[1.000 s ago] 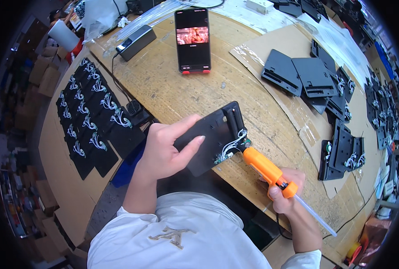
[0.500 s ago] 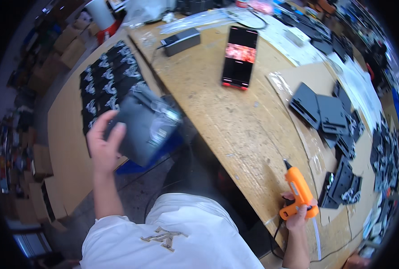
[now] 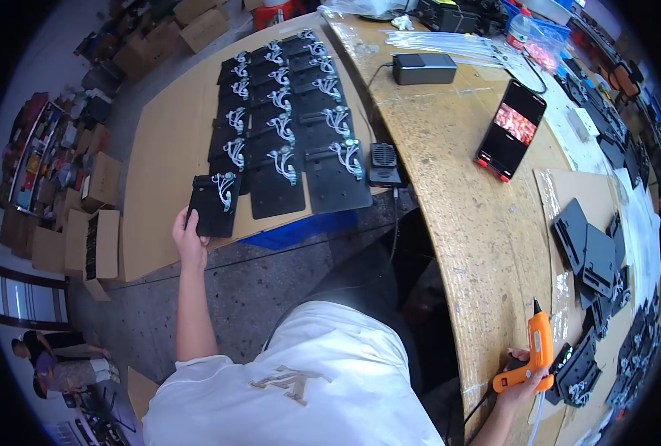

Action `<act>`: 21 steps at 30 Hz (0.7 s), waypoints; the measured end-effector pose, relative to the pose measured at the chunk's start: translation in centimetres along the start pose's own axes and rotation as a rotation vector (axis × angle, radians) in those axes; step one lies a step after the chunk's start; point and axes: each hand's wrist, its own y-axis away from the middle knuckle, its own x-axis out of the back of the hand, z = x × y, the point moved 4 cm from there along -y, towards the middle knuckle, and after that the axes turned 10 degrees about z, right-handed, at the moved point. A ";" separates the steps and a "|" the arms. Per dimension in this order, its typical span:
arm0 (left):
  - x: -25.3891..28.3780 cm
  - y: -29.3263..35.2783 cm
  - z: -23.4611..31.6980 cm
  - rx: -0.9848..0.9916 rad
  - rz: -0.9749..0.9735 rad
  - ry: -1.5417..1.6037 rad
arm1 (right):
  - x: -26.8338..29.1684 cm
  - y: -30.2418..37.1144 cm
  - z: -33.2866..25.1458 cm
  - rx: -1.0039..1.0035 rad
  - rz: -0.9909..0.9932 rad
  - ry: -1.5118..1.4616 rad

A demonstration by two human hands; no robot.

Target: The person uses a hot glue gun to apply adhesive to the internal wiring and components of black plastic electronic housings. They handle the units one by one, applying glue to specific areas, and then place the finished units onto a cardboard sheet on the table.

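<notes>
My left hand [image 3: 190, 236] is closed on the near edge of a black plastic panel [image 3: 210, 215], thumb on top. The panel carries a small green board with white wires. It is at the near left end of rows of similar wired panels [image 3: 277, 196] laid out on a cardboard sheet [image 3: 163, 149]; whether it rests on the sheet I cannot tell. Over the wooden bench's near right part, my right hand [image 3: 522, 392] grips an orange hot glue gun [image 3: 541, 343] by its handle. Its dark nozzle points away from me, and a clear glue stick trails from its back.
On the wooden bench [image 3: 420, 141] are a propped phone [image 3: 512, 128], a dark grey power adapter [image 3: 424, 69] and clear plastic strips [image 3: 449, 46]. Loose black panels [image 3: 597, 253] pile up at right. A small black vented device [image 3: 385, 165] sits between the surfaces. Two people [image 3: 63, 364] are at far lower left.
My left hand has lowered the panel to the near left end of the rows, and the panel now lies flatter. My view has swung left. The glue gun stays in my right hand.
</notes>
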 end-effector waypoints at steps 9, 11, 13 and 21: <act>-2.0 -0.2 0.5 -0.314 -0.069 -0.829 | -0.6 -0.2 -0.5 0.026 -0.053 -0.033; -4.0 2.5 3.2 -0.681 0.021 -1.252 | -0.4 -0.3 -0.3 0.023 -0.058 -0.038; -5.4 4.4 5.5 -0.542 0.023 -1.526 | -0.2 -0.2 0.0 0.000 -0.037 -0.025; -8.0 4.3 9.3 -0.958 -0.148 -1.000 | 0.3 -0.1 0.1 -0.085 0.052 0.020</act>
